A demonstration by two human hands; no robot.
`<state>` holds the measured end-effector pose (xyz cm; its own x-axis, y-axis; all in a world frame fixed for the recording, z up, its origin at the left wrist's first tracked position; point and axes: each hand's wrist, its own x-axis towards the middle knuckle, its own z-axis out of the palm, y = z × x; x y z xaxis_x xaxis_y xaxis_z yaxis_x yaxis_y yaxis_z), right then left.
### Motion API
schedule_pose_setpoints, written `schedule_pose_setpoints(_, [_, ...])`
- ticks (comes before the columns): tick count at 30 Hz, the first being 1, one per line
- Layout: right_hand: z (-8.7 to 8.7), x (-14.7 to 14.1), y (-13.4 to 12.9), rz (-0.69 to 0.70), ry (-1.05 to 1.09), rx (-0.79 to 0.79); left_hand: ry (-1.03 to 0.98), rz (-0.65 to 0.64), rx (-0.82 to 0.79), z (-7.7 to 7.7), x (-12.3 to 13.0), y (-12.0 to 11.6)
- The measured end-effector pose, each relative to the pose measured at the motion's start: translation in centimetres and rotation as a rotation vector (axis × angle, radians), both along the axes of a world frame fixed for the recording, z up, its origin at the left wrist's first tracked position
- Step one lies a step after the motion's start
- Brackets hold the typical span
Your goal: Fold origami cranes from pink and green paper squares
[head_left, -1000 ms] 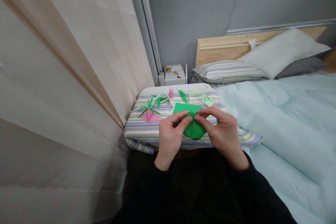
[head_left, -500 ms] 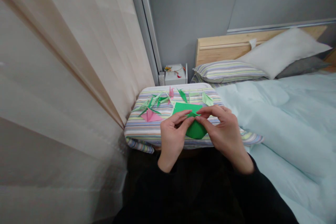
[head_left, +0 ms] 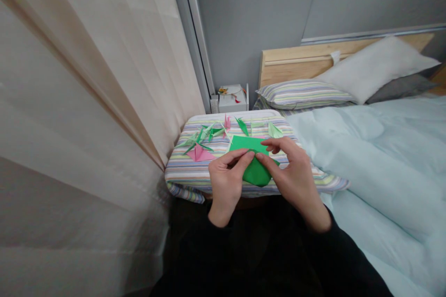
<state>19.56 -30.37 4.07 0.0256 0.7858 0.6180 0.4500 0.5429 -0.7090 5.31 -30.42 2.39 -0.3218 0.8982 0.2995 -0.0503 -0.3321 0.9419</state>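
Observation:
A partly folded sheet of green origami paper (head_left: 257, 174) is held up over the small table. My left hand (head_left: 228, 178) pinches its upper left edge between thumb and fingers. On the other side, my right hand (head_left: 294, 167) has its thumb against the top edge of the paper; its index finger is lifted apart, and the other fingers are partly hidden. Behind the held piece lies flat green paper (head_left: 240, 143). Folded pieces lie farther back: a pink origami piece (head_left: 200, 153), a green origami crane (head_left: 242, 126) and a pale green folded piece (head_left: 275, 131).
A striped cloth (head_left: 188, 174) covers the small table. To the left hangs a pale curtain (head_left: 114, 55). A bed with a light blue quilt (head_left: 376, 158) stands on the right, with a striped pillow (head_left: 306, 94) near its headboard. A white stand (head_left: 232, 100) is beyond the table.
My right index finger has lifted off the paper's top edge, while the thumb stays against it. The held paper and both hands have shifted slightly left.

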Motion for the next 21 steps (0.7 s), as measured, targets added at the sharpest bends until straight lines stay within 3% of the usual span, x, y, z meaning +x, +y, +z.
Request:
schedule_pose_setpoints(5, [-1.0,0.4,0.5,0.219,0.237,-0.243,-0.068,0.05,0.022,-0.3,-0.3,0.4])
schedule_pose_setpoints(10, [-1.4,0.8,0.7,0.287,0.512,-0.417,0.09,-0.152,0.048,0.7,-1.3,-0.2])
schedule_pose_setpoints(13, [-1.2,0.8,0.7,0.31,0.567,-0.462,0.14,-0.215,0.084,1.0,-1.7,-0.4])
schedule_pose_setpoints(21, [-1.3,0.7,0.7,0.25,0.571,-0.393,0.195,-0.17,0.079,0.8,-1.9,-0.6])
